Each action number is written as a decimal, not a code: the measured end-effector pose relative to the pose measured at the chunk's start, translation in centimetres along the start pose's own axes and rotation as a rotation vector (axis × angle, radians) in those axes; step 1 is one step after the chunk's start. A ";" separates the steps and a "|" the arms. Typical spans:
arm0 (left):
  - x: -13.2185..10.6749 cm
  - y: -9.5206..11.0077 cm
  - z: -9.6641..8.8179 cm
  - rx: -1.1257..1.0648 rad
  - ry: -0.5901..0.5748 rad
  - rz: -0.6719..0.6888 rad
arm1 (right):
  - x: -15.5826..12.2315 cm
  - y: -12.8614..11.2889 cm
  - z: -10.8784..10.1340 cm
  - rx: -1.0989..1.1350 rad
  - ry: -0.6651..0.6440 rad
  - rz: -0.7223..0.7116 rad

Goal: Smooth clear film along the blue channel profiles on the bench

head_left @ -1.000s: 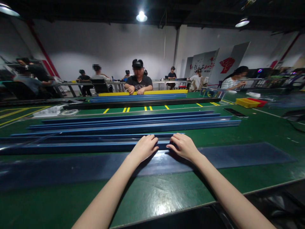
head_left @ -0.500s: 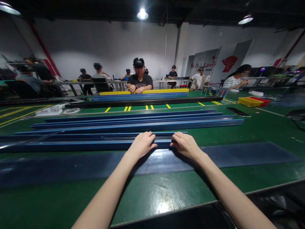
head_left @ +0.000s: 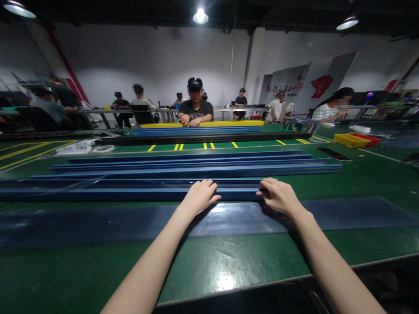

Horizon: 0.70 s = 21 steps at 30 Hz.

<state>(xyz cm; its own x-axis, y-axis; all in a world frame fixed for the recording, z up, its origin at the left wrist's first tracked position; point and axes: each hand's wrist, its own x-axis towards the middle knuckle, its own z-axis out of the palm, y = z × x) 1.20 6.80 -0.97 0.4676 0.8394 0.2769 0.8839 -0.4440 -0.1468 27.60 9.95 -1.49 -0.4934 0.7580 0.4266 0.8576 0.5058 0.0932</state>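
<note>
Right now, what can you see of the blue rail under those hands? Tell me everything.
The blue rail is long and straight, with a lighter upper edge and a smooth front face; it looks like plastic. It lies across the green table, just beyond a flat, see-through strip. The left hand and right hand curl over it, fingers on top, apart. Its left end runs out of view; the right hand hides its right end.
</note>
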 end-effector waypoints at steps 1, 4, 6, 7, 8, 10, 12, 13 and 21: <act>0.0 0.0 0.1 0.003 0.003 -0.004 | -0.1 0.2 -0.1 -0.001 0.002 0.014; 0.0 0.1 0.5 0.013 0.017 -0.019 | -0.3 0.5 -0.1 0.006 -0.006 0.038; 0.0 0.2 0.8 0.019 0.026 -0.022 | -0.4 0.6 -0.1 0.023 -0.018 0.048; 0.0 0.3 1.0 0.021 0.029 -0.024 | -0.4 0.6 0.0 0.032 -0.023 0.052; 0.0 0.3 1.1 0.022 0.033 -0.024 | -0.4 0.6 0.0 0.040 -0.027 0.053; 0.0 0.3 1.3 0.026 0.042 -0.025 | -0.3 0.6 0.1 0.041 -0.038 0.042; 0.0 0.3 1.3 0.028 0.050 -0.026 | -0.2 0.4 0.2 0.014 -0.050 0.020; 0.0 0.3 1.3 0.026 0.053 -0.027 | -0.1 0.3 0.3 -0.008 -0.054 0.011; 0.0 0.3 1.5 0.003 0.087 -0.029 | 1.7 -3.0 0.4 0.000 0.012 -0.125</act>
<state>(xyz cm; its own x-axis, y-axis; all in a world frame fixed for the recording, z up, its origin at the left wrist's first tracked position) 1.53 7.17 -2.48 0.4406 0.8214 0.3622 0.8969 -0.4194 -0.1401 24.15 9.89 -1.35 -0.5951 0.6839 0.4221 0.7893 0.5962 0.1468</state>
